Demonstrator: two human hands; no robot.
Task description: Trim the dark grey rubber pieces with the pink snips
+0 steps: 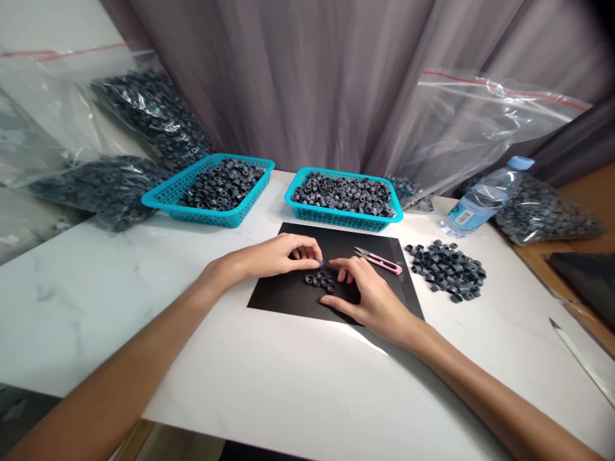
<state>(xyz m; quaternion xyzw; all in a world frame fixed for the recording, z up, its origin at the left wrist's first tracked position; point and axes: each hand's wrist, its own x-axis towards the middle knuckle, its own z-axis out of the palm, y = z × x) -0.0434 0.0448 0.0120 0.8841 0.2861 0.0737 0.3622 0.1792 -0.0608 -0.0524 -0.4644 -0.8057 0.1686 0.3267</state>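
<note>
Several small dark ring-shaped parts [320, 280] lie in a cluster on a black mat [283, 301]. My left hand [293, 254] is at the cluster's upper left, its thumb and index fingertip pinched on one dark ring. On the other side of the cluster is my right hand [358, 285], thumb and index finger spread apart with nothing between them. Pink-handled thread snips [384, 262] rest on the mat just beyond my right hand. To the right of the mat, a pile of dark rings [449, 270] sits on the white table [216, 365].
Two blue baskets [235, 218] [343, 219] of dark parts stand behind the mat. Plastic bags of parts [120, 186] are at the left, another bag [548, 208] at the right. A water bottle [485, 198] leans back right. A white pointed tool [576, 352] lies far right.
</note>
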